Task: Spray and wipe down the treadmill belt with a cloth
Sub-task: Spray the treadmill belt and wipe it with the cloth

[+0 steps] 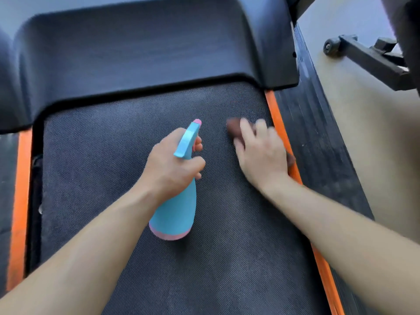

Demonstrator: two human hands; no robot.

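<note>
The dark textured treadmill belt [109, 169] fills the middle of the view. My left hand [172, 164] grips a light blue spray bottle [177, 210] with pink trim by its neck, nozzle pointing away from me above the belt. My right hand [261, 153] presses a dark brown cloth [234, 128] flat onto the belt near its right edge. Most of the cloth is hidden under my palm and fingers, and it is blurred.
Orange strips [276, 123] run along both sides of the belt, with dark side rails [318, 137] beyond. The black motor cover [141, 55] spans the far end. A black frame with a small wheel [329, 46] stands on the beige floor [363, 114] at the right.
</note>
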